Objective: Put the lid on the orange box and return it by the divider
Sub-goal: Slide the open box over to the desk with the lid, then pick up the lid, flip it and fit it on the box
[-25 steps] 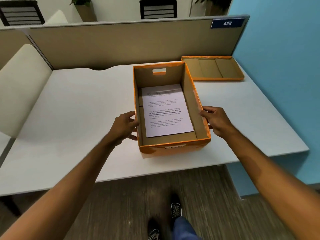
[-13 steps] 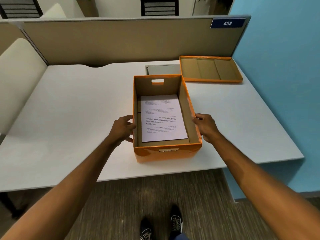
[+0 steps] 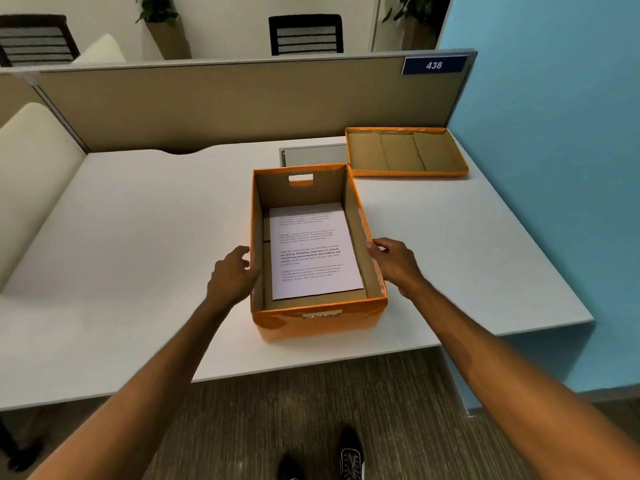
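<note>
The orange box (image 3: pixel 318 322) stands open on the white desk (image 3: pixel 138 237), close to the front edge, with a printed sheet of paper (image 3: pixel 311 251) flat on its bottom. My left hand (image 3: pixel 232 275) presses on its left wall and my right hand (image 3: pixel 394 265) grips its right wall, thumb on the rim. The orange lid (image 3: pixel 398 152) lies upside down at the back right corner of the desk, against the beige divider (image 3: pixel 225 105). It sits apart from the box, and neither hand touches it.
A grey cable flap (image 3: pixel 313 154) is set in the desk between box and divider. A blue wall (image 3: pixel 554 168) borders the desk on the right, and a cream side panel (image 3: pixel 31 168) on the left. A sign reading 438 (image 3: pixel 433 65) hangs on the divider.
The box has come away from the divider and lid toward the desk's front edge, held between both hands, uncovering the grey flap. The lid has not moved.
</note>
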Demonstrator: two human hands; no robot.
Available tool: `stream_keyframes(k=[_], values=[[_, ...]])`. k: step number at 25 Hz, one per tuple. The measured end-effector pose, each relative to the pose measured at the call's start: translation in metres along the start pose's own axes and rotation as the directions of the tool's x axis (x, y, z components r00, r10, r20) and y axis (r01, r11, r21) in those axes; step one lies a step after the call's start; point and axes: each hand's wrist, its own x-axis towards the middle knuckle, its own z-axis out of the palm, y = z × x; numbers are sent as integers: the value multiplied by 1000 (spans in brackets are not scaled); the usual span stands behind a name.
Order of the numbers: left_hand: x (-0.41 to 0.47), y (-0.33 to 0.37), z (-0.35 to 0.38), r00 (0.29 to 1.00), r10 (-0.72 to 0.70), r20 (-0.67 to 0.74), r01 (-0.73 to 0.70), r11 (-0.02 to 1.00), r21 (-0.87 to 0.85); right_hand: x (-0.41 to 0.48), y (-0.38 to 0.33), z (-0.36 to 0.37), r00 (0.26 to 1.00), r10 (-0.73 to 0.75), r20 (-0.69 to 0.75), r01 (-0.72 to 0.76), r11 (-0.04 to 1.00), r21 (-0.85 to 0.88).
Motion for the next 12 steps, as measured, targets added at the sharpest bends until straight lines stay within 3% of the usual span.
stream_keyframes(k=[2,6,12], values=[[-4,6,4,995,59,-79,-54,997,62,0,1,-6,999,-18,-31,17,999,-36],[-19,36,16,918,335,-214,-326,942,74,1,7,-25,995,-57,-85,53,997,-56],[-37,106,59,846,511,-149,-520,854,-21,6,15,-66,983,-115,-143,112,993,-31]])
